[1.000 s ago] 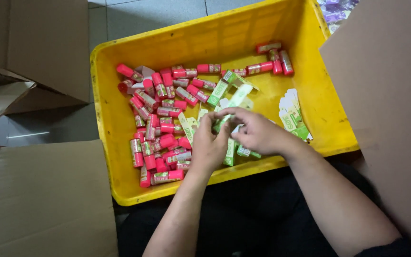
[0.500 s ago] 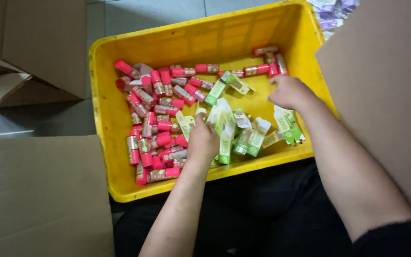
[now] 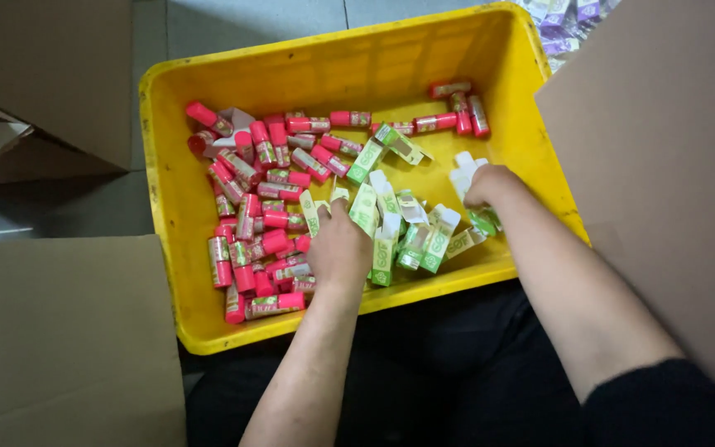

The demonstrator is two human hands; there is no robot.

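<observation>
sorting at a yellow bin point(image 3: 208, 323): left hand point(image 3: 339, 248) grips a green carton point(image 3: 364, 209) beside the pink tubes point(image 3: 250, 215), right hand point(image 3: 490, 184) pinches white-topped cartons point(image 3: 465, 170) near the far wall; next likely needs a tube matched to a carton.

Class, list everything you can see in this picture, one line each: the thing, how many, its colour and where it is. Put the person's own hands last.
Crate: one, yellow, centre, on the person's lap.
Capped tubes: dozens, red and pink, mostly in the crate's left half, a few at the far right corner.
Small cartons: about a dozen, green and white, in the crate's middle and right.
Cardboard boxes: several, brown, left side and right side.
Small packages: a few, purple, top right, beyond the crate.
Floor: grey tiles, top.
Left hand: one, in the crate, fingers on a green carton.
Right hand: one, in the crate, closed on white and green cartons.
</observation>
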